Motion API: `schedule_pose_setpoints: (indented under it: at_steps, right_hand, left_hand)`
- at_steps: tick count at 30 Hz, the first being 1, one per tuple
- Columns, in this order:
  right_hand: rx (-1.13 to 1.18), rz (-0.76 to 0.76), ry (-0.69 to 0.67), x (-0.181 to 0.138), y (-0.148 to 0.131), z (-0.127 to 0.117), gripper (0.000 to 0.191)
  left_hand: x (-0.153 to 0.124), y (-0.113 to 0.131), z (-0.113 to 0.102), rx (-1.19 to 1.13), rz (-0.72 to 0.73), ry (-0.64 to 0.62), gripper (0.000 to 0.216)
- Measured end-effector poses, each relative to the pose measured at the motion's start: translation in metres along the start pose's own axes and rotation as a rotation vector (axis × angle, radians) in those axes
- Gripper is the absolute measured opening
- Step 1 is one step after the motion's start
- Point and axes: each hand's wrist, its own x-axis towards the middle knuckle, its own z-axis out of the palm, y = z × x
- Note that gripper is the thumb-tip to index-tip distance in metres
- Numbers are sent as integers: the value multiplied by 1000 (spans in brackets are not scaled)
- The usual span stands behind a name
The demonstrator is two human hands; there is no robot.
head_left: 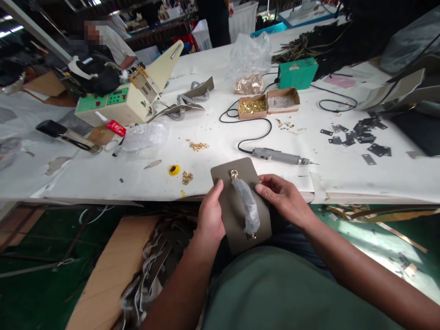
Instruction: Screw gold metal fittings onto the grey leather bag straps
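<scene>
A grey-brown bag panel (228, 204) is tilted over my lap at the table's front edge. Along it runs a carrying handle (248, 204) wrapped in clear plastic, fixed at both ends by gold-coloured metal fittings (234, 174). My left hand (211, 211) grips the panel's left edge, its thumb on the front face and its fingers hidden behind. At the upper right edge, my right hand (283, 197) pinches the panel between thumb and fingers. Just beyond the panel lies a grey electric screwdriver (280, 156) on the table, its bit pointing right.
Gold-coloured metal pieces (187, 178) and a yellow round object (174, 170) lie left of the panel. Farther back are a box of small gold parts (252, 106), a green box (297, 73) and a machine (113, 103). Black plates (360, 130) lie right. A carton (113, 270) holds more panels below.
</scene>
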Motion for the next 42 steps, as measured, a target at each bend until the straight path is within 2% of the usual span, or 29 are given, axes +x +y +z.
schedule_pose_setpoints:
  at_steps: [2, 3, 7, 10, 12, 14, 16, 18, 20, 24, 27, 32, 38, 42]
  right_hand:
    - [148, 153, -125, -7, 5, 3, 45]
    - [212, 191, -125, -8, 6, 4, 44]
    - [339, 165, 14, 5, 5, 6, 40]
    - [177, -13, 149, 13, 4, 4, 43]
    - [-55, -218, 285, 9, 4, 2, 43]
    - [-300, -443, 363, -2, 5, 3, 34]
    - [-470, -620, 296, -13, 6, 5, 23]
    - [-540, -697, 168, -20, 8, 8, 19]
    - [-553, -689, 85, -22, 10, 12, 17]
    - [-501, -596, 16, -19, 10, 15, 8]
    - [-453, -586, -50, -18, 8, 9, 9]
    - [-600, -818, -254, -8, 0, -5, 26]
    - [-740, -887, -497, 8, -16, -17, 15]
    - [-761, -968, -506, 10, -18, -18, 15]
  left_hand:
    - [6, 2, 0, 24, -14, 8, 54]
    - [7, 1, 1, 32, -17, -1, 55]
    - [-5, -6, 8, 9, -95, -157, 50]
    - [-17, -11, 11, -7, -99, -200, 47]
    - [-18, -13, 10, -23, -41, -153, 48]
    - [-16, -12, 7, -39, 38, -96, 50]
    - [-12, -12, 4, -35, 125, -49, 49]
    - [-10, -13, 2, 14, 207, -10, 45]
    - [-9, -14, 1, 97, 271, 28, 41]
    - [-11, -17, 0, 226, 335, 55, 39]
    - [-11, -17, -2, 259, 320, 30, 37]
    - [-9, -18, -6, 275, 208, -15, 36]
    - [-10, -19, -7, 282, 145, -30, 37]
    - [-9, -22, -8, 279, 120, 7, 40]
